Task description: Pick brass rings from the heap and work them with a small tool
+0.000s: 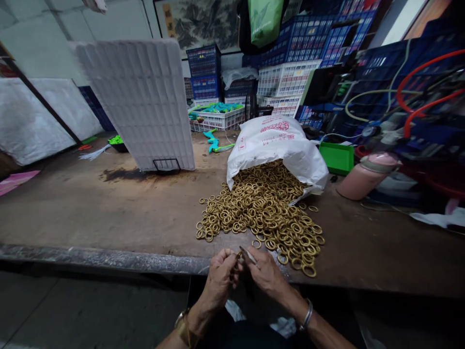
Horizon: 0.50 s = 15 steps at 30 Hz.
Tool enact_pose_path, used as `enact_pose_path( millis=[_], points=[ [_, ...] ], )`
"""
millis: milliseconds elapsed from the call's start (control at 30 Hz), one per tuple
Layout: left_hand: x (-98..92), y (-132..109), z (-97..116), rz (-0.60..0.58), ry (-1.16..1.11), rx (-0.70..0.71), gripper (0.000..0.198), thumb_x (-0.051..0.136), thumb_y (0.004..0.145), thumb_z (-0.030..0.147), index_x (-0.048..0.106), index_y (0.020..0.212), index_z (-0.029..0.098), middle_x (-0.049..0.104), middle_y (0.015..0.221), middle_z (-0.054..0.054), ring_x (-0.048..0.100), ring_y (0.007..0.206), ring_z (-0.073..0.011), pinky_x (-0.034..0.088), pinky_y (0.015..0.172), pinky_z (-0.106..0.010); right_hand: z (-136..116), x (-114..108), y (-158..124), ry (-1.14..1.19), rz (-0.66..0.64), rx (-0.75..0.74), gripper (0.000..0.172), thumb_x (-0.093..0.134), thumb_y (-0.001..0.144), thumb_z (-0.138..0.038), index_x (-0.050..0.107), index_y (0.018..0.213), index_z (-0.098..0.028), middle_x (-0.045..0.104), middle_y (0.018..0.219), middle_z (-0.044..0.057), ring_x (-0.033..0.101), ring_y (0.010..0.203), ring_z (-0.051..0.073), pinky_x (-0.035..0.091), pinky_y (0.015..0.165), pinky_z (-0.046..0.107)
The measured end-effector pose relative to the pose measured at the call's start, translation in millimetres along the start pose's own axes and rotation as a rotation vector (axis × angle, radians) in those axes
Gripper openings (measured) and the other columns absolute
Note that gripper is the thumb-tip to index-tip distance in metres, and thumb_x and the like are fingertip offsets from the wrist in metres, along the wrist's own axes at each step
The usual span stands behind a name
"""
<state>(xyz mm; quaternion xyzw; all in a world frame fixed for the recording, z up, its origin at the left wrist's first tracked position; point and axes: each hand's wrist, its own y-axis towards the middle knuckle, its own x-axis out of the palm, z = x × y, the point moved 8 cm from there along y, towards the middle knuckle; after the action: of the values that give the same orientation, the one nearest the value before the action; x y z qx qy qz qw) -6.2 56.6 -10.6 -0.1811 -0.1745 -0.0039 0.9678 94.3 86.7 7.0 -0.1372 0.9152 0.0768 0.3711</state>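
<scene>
At left, a white ribbed panel stands tilted on the wooden table, apparently propped by a black wire stand. The left hand pinches a brass-coloured ring, seemingly steadying it beside the thin dark tool, type unclear, gripped in the right hand. Just beyond lies a heap of loose rings, presumably for easy reach, spilling from a white sack laid mouth toward the person. A pink bottle stands apart, farther right.
</scene>
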Motion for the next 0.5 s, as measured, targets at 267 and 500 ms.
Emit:
enact_pose_path(
  millis=[267, 500],
  points=[
    [2.9, -1.7, 2.6, 0.040, 0.110, 0.013, 0.030, 0.055, 0.070, 0.046, 0.045, 0.069, 0.018, 0.051, 0.054, 0.005, 0.036, 0.036, -0.0040, 0.027, 0.035, -0.016, -3.8, 8.7, -8.2, -0.184, -0.104, -0.042, 0.024, 0.035, 0.066, -0.008, 0.051, 0.080, -0.019, 0.060, 0.070, 0.002, 0.051, 0.062, 0.013, 0.027, 0.056, 0.022],
    [4.3, -8.1, 6.6, -0.006, 0.153, 0.051, 0.029, 0.052, 0.074, 0.042, 0.047, 0.063, 0.016, 0.046, 0.048, 0.005, 0.035, 0.036, -0.0033, 0.025, 0.036, -0.016, -7.3, 0.8, -9.5, -0.346, -0.129, -0.005, 0.023, 0.038, 0.068, -0.007, 0.051, 0.085, -0.017, 0.062, 0.071, 0.004, 0.053, 0.063, 0.015, 0.026, 0.055, 0.024]
  ],
)
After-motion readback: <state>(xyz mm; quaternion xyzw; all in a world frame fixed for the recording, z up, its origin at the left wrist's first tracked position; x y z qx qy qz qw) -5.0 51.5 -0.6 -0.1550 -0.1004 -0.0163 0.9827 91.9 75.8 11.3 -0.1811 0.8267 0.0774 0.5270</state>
